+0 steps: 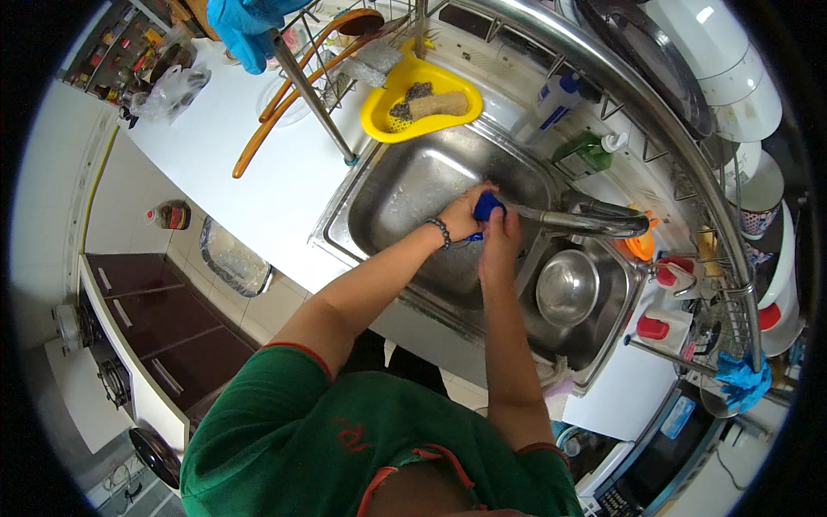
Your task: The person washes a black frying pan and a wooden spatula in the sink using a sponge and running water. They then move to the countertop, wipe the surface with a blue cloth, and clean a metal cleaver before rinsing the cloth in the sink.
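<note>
Over the large basin of the steel sink (379, 185), my two hands meet around a small dark blue thing (488, 205). It could be a cloth, but its kind is not clear. My left hand (463, 214), with a beaded bracelet at the wrist, is closed on it from the left. From the right, my right hand (500, 239) grips it too, fingers partly hidden. The tip of the faucet (594, 222) is just beside the hands. Wet drops or suds mark the basin's floor.
A metal bowl (568, 288) sits in the smaller basin. A yellow strainer (469, 110) with scrubbers rests at the sink's far-left corner. Behind the sink stands a green bottle (584, 157). A steel rack (689, 146) arches over the right side, and wooden-handled utensils (284, 108) overhang the left counter.
</note>
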Tool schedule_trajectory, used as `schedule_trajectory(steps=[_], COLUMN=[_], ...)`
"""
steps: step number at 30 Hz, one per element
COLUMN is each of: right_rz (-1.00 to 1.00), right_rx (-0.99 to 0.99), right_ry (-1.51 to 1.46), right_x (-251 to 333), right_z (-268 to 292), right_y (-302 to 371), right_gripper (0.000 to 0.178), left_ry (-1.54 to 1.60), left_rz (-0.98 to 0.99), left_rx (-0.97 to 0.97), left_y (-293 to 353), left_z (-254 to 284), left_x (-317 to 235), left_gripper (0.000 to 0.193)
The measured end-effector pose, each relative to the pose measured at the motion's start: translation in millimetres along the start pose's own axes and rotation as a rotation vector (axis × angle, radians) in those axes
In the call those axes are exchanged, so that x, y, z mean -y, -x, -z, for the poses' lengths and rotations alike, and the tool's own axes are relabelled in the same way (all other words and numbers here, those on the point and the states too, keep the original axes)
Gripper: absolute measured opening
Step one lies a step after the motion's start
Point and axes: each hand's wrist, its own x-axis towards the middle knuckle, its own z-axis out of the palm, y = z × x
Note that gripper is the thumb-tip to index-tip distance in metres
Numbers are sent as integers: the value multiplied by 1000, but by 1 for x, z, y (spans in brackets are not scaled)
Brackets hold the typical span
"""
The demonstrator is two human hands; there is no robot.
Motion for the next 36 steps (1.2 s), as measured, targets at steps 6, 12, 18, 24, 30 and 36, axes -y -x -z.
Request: schedule_trajectory(steps=[6, 12, 18, 24, 30, 36], right_rz=[67, -642, -569, -663, -370, -235], right_rx=[-134, -134, 85, 74, -129, 30], right_ry=[-245, -407, -1121, -926, -531, -115], right_x=[10, -58, -75, -19, -25, 22], right_z=[6, 57, 84, 36, -1, 6], right_y=[27, 24, -41, -37, -60, -34], right_gripper=[33, 41, 54, 30, 38, 49], left_ry=[188, -273, 265, 1045, 331, 896], left_rz=[518, 117, 435, 718, 524, 751], left_rx=[-2, -155, 359, -94, -310, -362], left_y=[21, -14, -24, -15, -33, -36], left_z=[-2, -18, -12, -4, -26, -37], left_x=[61, 5, -72, -37, 13, 1], left_gripper=[28, 31, 48, 43, 53, 38])
